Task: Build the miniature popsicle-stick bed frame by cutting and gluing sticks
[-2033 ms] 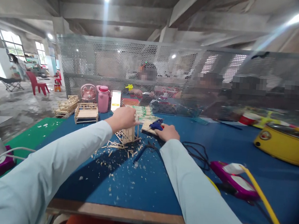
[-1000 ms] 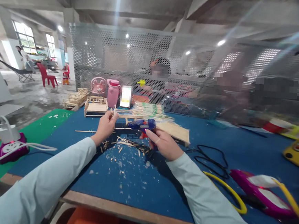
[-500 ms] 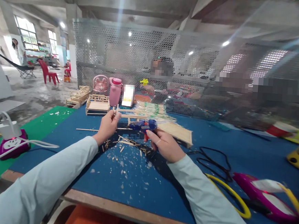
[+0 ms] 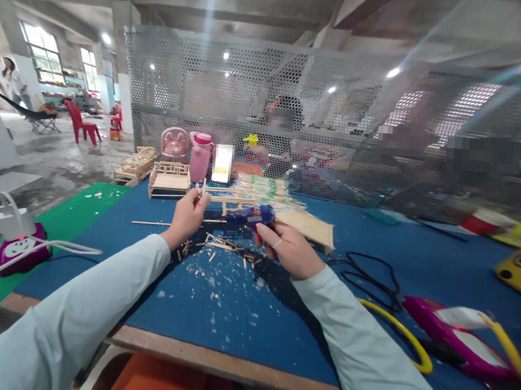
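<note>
My left hand [image 4: 188, 214] is closed in a pinch on small wooden sticks [image 4: 204, 187], which point up past the fingertips; how they are joined is too small to tell. Wrapped around a blue hot glue gun [image 4: 250, 215] is my right hand [image 4: 290, 248], its nozzle pointing left toward the left hand. Beneath both hands, short stick offcuts [image 4: 223, 244] and whitish bits lie scattered on the blue tabletop [image 4: 174, 314]. Just behind them are a partly hidden stick frame [image 4: 237, 202] and a flat stick panel [image 4: 306, 224].
A small stick-built bed [image 4: 170, 180], a pink bottle [image 4: 200, 157] and a lit phone [image 4: 222, 164] stand at the back before a perforated metal screen [image 4: 175, 74]. Purple power strips lie left [image 4: 17, 248] and right [image 4: 461, 340]. A black cord [image 4: 371, 279] loops beside my right forearm.
Both hands keep nearly the same place and hold. The view has shifted slightly. A distant person at the far left now stands farther left.
</note>
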A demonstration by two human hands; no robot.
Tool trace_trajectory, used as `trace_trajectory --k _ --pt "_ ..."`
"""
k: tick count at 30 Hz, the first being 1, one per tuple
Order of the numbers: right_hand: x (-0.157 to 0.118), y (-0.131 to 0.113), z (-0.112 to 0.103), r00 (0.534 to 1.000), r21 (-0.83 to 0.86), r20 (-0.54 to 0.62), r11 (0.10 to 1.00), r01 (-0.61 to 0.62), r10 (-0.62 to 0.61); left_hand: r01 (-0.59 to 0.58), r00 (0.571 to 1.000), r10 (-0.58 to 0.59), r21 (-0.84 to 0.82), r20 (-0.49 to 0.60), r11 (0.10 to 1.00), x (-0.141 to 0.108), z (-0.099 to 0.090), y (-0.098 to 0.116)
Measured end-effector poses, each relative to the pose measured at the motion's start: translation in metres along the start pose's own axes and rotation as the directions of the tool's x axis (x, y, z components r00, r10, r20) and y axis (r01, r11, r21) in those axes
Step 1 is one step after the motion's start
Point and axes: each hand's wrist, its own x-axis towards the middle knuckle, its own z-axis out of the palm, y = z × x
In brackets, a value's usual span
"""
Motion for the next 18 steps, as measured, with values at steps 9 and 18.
trace_trajectory --k 9,18 --pt "0.0007 0.0024 0.0028 1.0 0.026 -0.01 1.0 0.01 -0.01 0.013 1.0 -0.013 -0.002 0.003 1.0 -0.0002 0.0007 -0.0012" --pt "0.0004 -0.0027 0.0054 1.0 0.0 -0.02 1.0 0.024 -0.024 0.002 1.0 -0.002 0.0 0.0 1.0 -0.0009 -0.0004 0.0002"
